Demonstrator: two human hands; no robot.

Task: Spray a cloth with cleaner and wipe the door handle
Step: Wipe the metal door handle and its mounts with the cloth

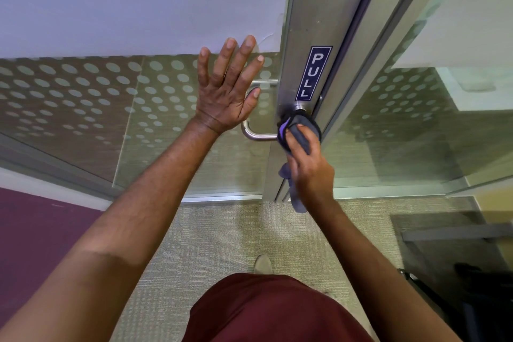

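My left hand (226, 89) lies flat and spread against the frosted, dotted glass door panel (83, 97), just left of the metal frame. My right hand (311, 164) grips a grey cloth with a purple edge (298, 130) and presses it around the near door handle at its round mount on the metal stile (298, 107). The cloth covers most of this handle. Behind the glass, a second steel U-shaped handle (254, 134) shows between my two hands. The cloth's loose end hangs below my right hand. No spray bottle is visible.
A blue PULL sign (313, 73) sits on the aluminium door stile above the handle. Beige carpet (216, 230) lies below, with a purple patch at the left. A glass side panel stands to the right, with a dark object at the lower right.
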